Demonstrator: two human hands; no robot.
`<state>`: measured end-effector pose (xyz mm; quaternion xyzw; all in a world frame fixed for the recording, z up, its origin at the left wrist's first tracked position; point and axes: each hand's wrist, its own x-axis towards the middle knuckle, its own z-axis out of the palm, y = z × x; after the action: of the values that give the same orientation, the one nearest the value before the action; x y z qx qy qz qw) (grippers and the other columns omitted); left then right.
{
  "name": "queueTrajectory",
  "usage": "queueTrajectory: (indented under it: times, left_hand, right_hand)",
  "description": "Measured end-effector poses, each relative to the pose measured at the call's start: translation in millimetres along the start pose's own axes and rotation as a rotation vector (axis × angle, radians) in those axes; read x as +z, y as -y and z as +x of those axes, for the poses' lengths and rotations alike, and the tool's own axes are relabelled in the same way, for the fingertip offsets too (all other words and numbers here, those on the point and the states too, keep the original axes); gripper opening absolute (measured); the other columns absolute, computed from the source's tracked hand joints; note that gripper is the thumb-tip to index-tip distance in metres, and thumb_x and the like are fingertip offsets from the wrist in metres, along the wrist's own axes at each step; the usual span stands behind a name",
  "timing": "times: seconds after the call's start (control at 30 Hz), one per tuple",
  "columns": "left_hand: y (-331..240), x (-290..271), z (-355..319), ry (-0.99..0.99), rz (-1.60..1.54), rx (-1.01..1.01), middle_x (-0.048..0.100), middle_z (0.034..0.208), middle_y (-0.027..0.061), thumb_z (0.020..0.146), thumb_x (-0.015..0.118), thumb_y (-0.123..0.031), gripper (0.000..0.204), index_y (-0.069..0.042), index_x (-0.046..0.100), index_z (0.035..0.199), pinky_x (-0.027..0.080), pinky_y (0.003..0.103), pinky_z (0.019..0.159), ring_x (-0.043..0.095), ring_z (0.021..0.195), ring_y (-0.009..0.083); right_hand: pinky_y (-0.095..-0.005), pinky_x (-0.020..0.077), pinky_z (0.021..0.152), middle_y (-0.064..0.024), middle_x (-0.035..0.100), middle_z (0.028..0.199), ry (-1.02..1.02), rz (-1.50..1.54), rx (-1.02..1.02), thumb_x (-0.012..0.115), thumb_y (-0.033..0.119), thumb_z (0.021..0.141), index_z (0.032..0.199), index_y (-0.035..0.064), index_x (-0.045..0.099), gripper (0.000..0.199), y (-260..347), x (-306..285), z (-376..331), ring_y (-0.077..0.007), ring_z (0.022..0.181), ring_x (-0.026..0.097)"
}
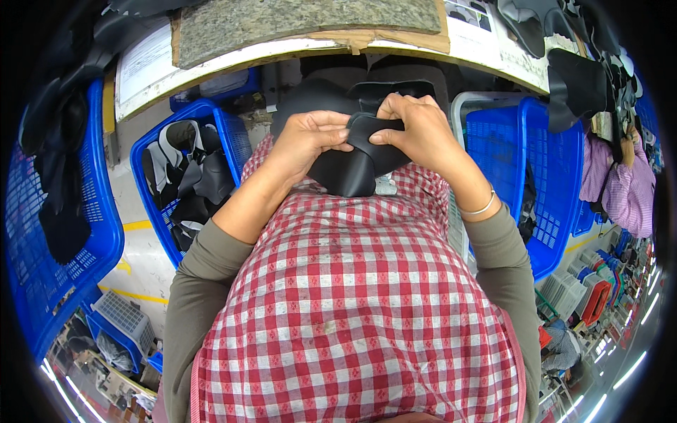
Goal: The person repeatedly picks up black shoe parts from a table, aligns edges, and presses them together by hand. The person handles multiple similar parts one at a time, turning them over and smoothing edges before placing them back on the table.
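The left hand (309, 141) and right hand (417, 132) both pinch the bent black piece (355, 171). It sits between and below them, neither hand nearer.

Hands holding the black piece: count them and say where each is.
2: the left hand at the left edge of the black piece, and the right hand at its right. No other hand shows on it.

Red-and-white checked apron (345, 296) with red edging (520, 366), 2 olive-grey sleeves (201, 282), 1 thin pale bangle (482, 209).
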<state>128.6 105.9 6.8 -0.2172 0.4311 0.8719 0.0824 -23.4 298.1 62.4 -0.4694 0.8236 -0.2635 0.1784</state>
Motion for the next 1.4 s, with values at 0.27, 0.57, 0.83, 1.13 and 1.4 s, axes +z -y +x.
queueTrajectory:
  times: [0.27, 0.57, 0.83, 1.13, 1.4]
  left_hand:
    - [1.7, 1.0, -0.7, -0.031, 0.078, 0.044, 0.077, 0.109, 0.0158, 0.096, 0.070, 0.000, 0.025, 0.008, 0.073, 0.120, 0.063, 0.033, 0.085, 0.075, 0.093, 0.0204]
    - [-8.8, -5.6, -1.5, 0.046, 0.224, 0.032, 0.078, 0.111, 0.0115, 0.097, 0.071, -0.005, 0.030, 0.005, 0.073, 0.126, 0.059, 0.029, 0.084, 0.072, 0.092, 0.0160]
    - [-17.9, 10.3, 0.1, -0.112, 0.288, -0.001, 0.077, 0.088, 0.0043, 0.087, 0.080, 0.000, 0.014, 0.001, 0.077, 0.100, 0.053, 0.024, 0.076, 0.068, 0.078, 0.0091]
    - [-39.4, -1.1, -8.1, 0.038, 0.482, -0.014, 0.077, 0.098, 0.0026, 0.087, 0.081, -0.001, 0.020, 0.002, 0.076, 0.107, 0.054, 0.025, 0.085, 0.068, 0.087, 0.0086]
    - [-50.4, 14.3, 13.3, 0.240, 0.558, -0.181, 0.077, 0.099, 0.0040, 0.089, 0.080, -0.004, 0.026, 0.004, 0.076, 0.113, 0.055, 0.026, 0.081, 0.068, 0.087, 0.0093]
  right_hand:
    - [-0.0391, 0.0460, 0.087, -0.0072, 0.074, 0.087, 0.036, -0.065, 0.006, 0.090, 0.032, 0.074, 0.096, 0.0093, 0.070, 0.037, 1.6, 1.5, 3.6, -0.0276, 0.085, 0.071]
    - [-0.0399, 0.0465, 0.087, -0.0057, 0.075, 0.089, 0.082, -0.116, 0.022, 0.091, 0.033, 0.074, 0.097, 0.0110, 0.070, 0.038, 2.3, 2.5, 6.4, -0.0257, 0.088, 0.072]
    - [-0.0409, 0.0513, 0.086, -0.0083, 0.075, 0.089, -0.106, -0.081, 0.045, 0.093, 0.032, 0.071, 0.099, 0.0096, 0.069, 0.043, 8.0, 1.7, 3.1, -0.0289, 0.091, 0.072]
    - [-0.0408, 0.0577, 0.084, -0.0196, 0.076, 0.105, -0.001, 0.278, 0.108, 0.086, 0.023, 0.082, 0.126, 0.0040, 0.069, 0.051, -10.0, -11.9, -16.4, -0.0356, 0.097, 0.075]
    - [-0.0452, 0.0568, 0.085, -0.0205, 0.075, 0.106, 0.043, 0.140, 0.093, 0.085, 0.026, 0.082, 0.130, 0.0074, 0.068, 0.053, -1.3, -12.0, -6.5, -0.0393, 0.100, 0.073]
